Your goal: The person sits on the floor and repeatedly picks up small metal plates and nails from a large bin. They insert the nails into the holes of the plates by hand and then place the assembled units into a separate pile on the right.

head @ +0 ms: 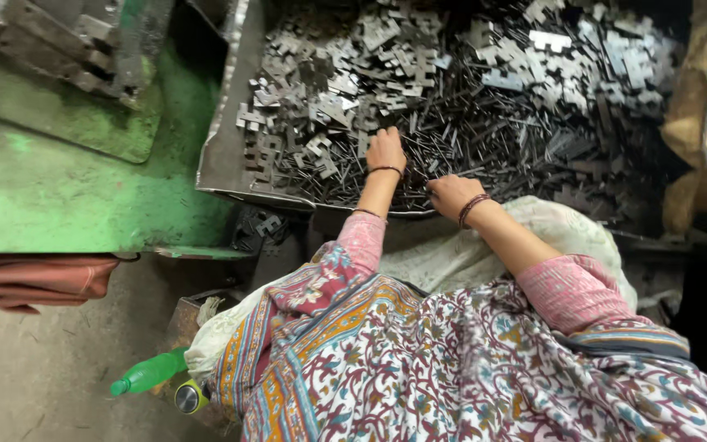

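The left hand (386, 151) lies palm-down, fingers spread on thin dark metal strips (484, 139), gripping nothing that I can see. Just beside it, nearer the tray (222, 155) edge, the right hand (450, 195) curls over more strips; whether it holds any is hidden. Notched stamped plates (386, 49) lie beyond both hands.

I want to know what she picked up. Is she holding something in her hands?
It cannot be told. Both the left hand and the right hand rest on the pile of metal pieces, their fingers hidden.
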